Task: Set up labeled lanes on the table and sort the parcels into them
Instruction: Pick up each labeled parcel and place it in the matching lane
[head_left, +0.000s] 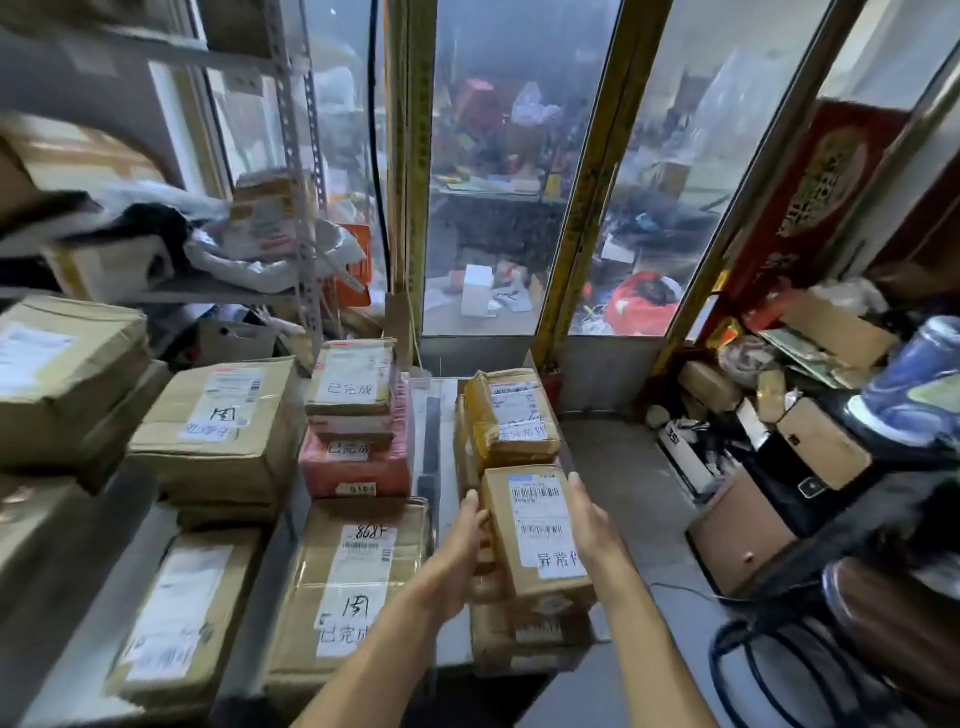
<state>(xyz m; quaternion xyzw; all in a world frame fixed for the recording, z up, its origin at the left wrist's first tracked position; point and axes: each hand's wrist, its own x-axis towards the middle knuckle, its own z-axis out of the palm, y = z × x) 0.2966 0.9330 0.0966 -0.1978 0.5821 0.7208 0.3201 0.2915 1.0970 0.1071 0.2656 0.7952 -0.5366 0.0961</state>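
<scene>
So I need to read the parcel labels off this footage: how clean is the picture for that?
Head view: the label on the box between the left hand and right hand is sharp enough; edges smear with motion blur, the window frames bow from wide-angle distortion, and the room behind the glass is hazy.

Nearest the hands, a tan cardboard parcel (537, 535) bears white labels with black barcodes and handwriting. Far behind it sits a yellow-brown parcel (511, 413). To the left, a pink parcel (358, 462) lies under a tan box (350, 382). The tabletop (67, 670) is grey.
</scene>
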